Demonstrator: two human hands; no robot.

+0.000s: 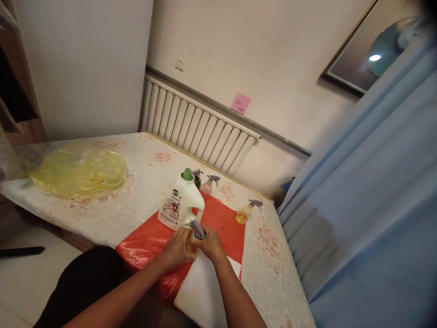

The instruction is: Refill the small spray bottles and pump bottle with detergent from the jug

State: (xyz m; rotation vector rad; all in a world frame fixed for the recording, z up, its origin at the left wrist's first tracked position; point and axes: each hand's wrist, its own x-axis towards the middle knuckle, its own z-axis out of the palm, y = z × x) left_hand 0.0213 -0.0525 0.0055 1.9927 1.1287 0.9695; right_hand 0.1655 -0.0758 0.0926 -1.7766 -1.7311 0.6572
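My left hand [177,249] is closed around the body of a small spray bottle [190,246] with orange-yellow contents. At its top, my right hand [210,241] grips the grey spray head [197,229]. My fingers hide most of the bottle, so I cannot tell whether the head is fully screwed on. Just beyond my hands stands a large white jug [180,202] with a printed label and a green cap [187,173]. A white flat-sided object [201,291] lies below my wrists, partly covered by my right forearm.
A red plastic sheet [225,218] lies under the jug. Behind it stand a pink spray bottle [207,186] and a dark one [197,178]; a yellow spray bottle [243,215] is at right. A yellow plastic bag [78,168] sits left. Blue curtain [368,191] borders the bed's right side.
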